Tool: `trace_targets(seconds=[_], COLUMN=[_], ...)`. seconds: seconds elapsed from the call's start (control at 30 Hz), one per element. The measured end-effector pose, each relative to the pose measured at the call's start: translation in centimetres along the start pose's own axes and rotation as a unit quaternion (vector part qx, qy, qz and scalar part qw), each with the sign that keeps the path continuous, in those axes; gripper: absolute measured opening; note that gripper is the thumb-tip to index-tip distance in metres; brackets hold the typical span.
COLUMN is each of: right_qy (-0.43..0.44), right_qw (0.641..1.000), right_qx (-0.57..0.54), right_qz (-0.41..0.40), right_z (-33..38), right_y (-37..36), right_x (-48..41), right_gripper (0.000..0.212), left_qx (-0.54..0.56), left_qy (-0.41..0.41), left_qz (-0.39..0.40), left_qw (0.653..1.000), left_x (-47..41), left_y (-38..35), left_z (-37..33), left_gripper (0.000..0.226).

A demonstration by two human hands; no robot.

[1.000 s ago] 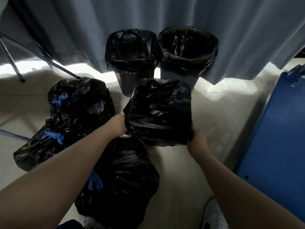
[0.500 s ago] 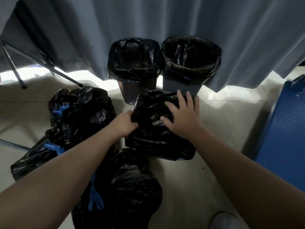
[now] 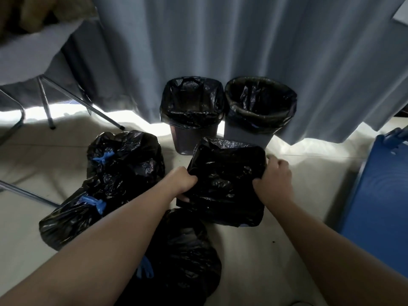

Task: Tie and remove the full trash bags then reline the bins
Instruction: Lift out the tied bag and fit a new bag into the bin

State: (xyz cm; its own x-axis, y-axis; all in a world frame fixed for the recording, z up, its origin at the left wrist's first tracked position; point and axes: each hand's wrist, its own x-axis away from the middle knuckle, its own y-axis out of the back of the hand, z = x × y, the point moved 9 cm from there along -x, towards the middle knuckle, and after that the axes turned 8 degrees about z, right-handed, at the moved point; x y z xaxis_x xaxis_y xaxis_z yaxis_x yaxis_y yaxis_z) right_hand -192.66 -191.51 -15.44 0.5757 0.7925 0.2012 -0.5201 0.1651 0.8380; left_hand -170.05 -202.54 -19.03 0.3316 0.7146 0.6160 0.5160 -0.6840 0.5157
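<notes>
Tied bags [image 3: 125,160] alongside, left hand [image 3: 182,183] and right hand [image 3: 276,180] hold front liner [image 3: 225,180] in closed grip.

The left forearm [image 3: 110,237] and right forearm [image 3: 324,241] are bare along all their visible length, smooth and slim. The left hand [image 3: 181,184], left of the black-lined bin [image 3: 227,173], and the right hand [image 3: 274,181], right of it, are bare as well.

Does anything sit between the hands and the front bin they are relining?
Nothing visible. The left hand and right hand grip the lined front bin at its sides; the tied bags lie to its left.
</notes>
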Motion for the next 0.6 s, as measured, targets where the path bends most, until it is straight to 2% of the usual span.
trace_targets(seconds=[0.03, 0.1, 0.17, 0.27, 0.33, 0.37, 0.4, 0.43, 0.5, 0.53, 0.57, 0.6], right_qy=[-0.077, -0.164, -0.173, -0.127, -0.098, -0.084, -0.072, -0.06, -0.028, -0.005, 0.018, 0.042], right_qw=[0.994, 0.948, 0.911, 0.906, 0.91, 0.908, 0.905, 0.902, 0.897, 0.895, 0.893, 0.889], right_qx=[-0.061, -0.227, -0.335, -0.379, -0.388, -0.399, -0.41, -0.42, -0.439, -0.445, -0.45, -0.456], right_qz=[0.054, 0.149, 0.167, 0.136, 0.109, 0.097, 0.086, 0.073, 0.045, 0.029, 0.015, 0.004], right_z=[-1.8, -3.3, -2.9, -1.2, 0.7, 1.9, 3.2, 4.7, 8.3, 10.3, 12.3, 14.3], right_y=[-1.2, -4.1, -4.9, -3.0, -0.8, 0.3, 1.4, 2.6, 4.8, 5.8, 6.7, 7.5], right_x=[0.9, 3.4, 4.9, 5.5, 5.9, 6.1, 6.2, 6.4, 6.5, 6.6, 6.7, 6.9], right_gripper=[0.033, 0.01, 0.017, 0.033, 0.039, 0.042, 0.046, 0.049, 0.052, 0.052, 0.052, 0.051], left_qx=[-0.006, -0.085, -0.17, -0.214, -0.261, -0.311, -0.36, -0.404, -0.496, -0.529, -0.546, -0.548], left_qy=[-0.022, -0.069, -0.099, -0.129, -0.156, -0.187, -0.244, -0.316, -0.421, -0.437, -0.434, -0.424], left_qz=[0.002, -0.008, -0.053, -0.098, -0.161, -0.213, -0.273, -0.315, -0.338, -0.343, -0.351, -0.361], left_qw=[1.0, 0.994, 0.979, 0.963, 0.939, 0.907, 0.858, 0.798, 0.68, 0.641, 0.625, 0.624], left_x=[0.7, 2.4, 3.9, 6.5, 9.1, 10.9, 13.2, 15.8, 19.5, 20.4, 20.7, 21.3], left_y=[0.0, 0.3, 1.4, 3.5, 5.9, 7.0, 7.8, 8.0, 7.2, 7.1, 7.6, 8.6], left_z=[-0.3, -1.3, -2.2, -3.3, -4.1, -4.8, -6.1, -7.6, -9.3, -9.7, -10.1, -10.9], left_gripper=[0.015, 0.002, 0.021, 0.03, 0.037, 0.043, 0.051, 0.059, 0.066, 0.062, 0.054, 0.046])
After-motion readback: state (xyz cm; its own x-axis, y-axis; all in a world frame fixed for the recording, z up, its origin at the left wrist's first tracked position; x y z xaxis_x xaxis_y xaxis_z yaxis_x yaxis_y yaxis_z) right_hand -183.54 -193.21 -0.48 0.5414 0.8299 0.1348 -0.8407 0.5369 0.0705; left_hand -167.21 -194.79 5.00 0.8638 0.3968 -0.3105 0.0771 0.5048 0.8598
